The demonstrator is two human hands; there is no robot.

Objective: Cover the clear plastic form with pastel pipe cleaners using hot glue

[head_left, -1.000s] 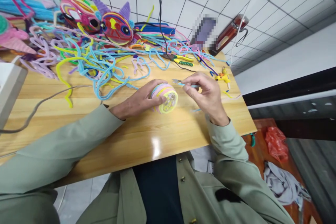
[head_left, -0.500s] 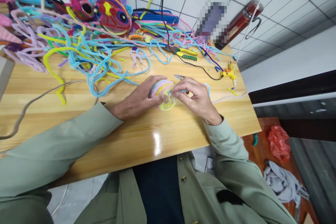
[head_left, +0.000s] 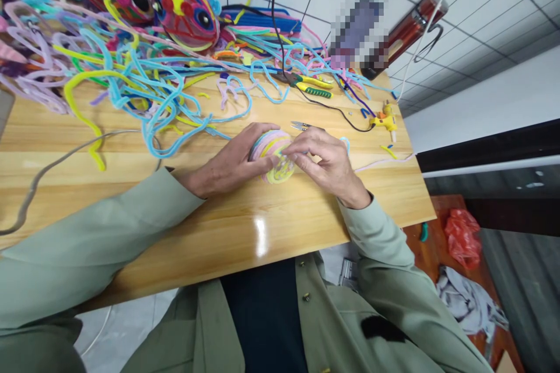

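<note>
My left hand is wrapped round a rounded piece covered in coiled pink, yellow and light blue pipe cleaners, with a pale yellow, see-through-looking face turned to the right. The fingers of my right hand are pinched together against that face. A thin bit of light blue pipe cleaner seems to be between them, mostly hidden. Just behind my right hand lie small thread snips, and a light blue loop shows past its knuckles.
Tangled pipe cleaners cover the table's back left, below two decorated animal heads, one a red head with purple ears. Green-and-yellow pliers, a yellow glue gun and a red flask are at the back right. A grey cable crosses the left.
The view has shifted slightly. My right fingertips have moved a little against the rounded piece, and less light blue shows between them. The left hand keeps its hold.
</note>
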